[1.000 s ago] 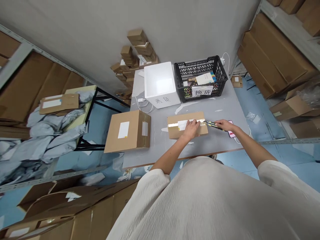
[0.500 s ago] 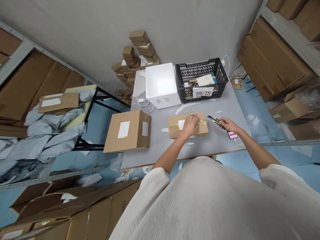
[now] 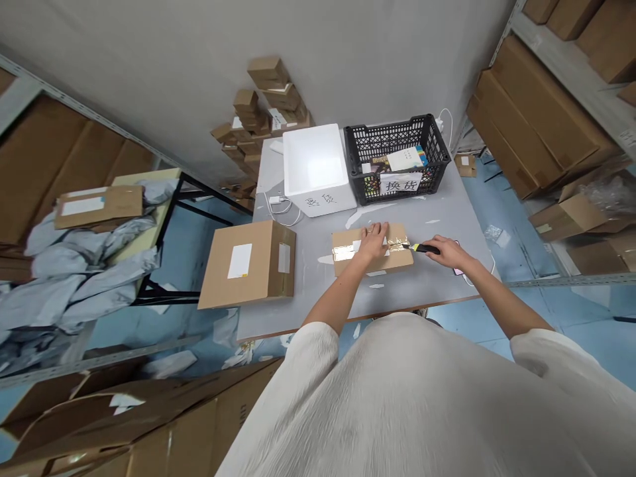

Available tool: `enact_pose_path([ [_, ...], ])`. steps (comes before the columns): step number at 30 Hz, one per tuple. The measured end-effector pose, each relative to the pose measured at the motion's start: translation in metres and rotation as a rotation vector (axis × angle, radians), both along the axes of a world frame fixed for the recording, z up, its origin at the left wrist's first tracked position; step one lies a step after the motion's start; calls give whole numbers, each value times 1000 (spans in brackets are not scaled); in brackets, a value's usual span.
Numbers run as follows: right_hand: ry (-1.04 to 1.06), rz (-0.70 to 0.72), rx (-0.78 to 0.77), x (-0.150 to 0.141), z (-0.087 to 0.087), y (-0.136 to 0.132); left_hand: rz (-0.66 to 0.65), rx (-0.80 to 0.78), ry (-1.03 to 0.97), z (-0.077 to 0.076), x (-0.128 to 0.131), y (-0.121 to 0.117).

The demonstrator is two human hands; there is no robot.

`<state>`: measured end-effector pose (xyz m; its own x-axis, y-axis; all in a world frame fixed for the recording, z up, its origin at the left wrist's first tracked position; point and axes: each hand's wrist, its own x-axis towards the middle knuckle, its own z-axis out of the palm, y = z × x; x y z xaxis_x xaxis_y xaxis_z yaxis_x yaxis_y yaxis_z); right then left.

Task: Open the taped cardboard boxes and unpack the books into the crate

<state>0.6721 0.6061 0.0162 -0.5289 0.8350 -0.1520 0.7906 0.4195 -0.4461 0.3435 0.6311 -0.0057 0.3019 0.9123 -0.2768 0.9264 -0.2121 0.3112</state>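
A small cardboard box with clear tape across its top lies on the grey table before me. My left hand rests flat on top of it, fingers extended, partly covering a white label. In my right hand is a black and yellow utility knife, gripped by its handle. The knife's tip meets the taped seam at the box's right end. A phone lies partly hidden beneath my right wrist.
A larger labelled carton stands at the table's left. Behind are a white foam bin and a black plastic crate holding books. Grey mailer bags are heaped at left; a shelf with cartons rises at right.
My right hand has brought the utility knife left, from above the table to the box's right end. My left hand has stayed on the box, its fingers shifted slightly left.
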Motion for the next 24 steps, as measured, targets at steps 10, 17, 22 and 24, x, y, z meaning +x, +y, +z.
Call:
enact_pose_path([
  [10,106,-50,15,-6,-24,3,37,181,-97,-9,-2,-27],
  [17,131,-186,122,6,-32,13,25,196,-64,-5,-1,-30],
  [22,175,-243,39,5,-34,21,35,178,-85,-2,-4,-32],
  [24,238,-259,5,-4,-35,20,33,187,-106,2,-10,-38],
])
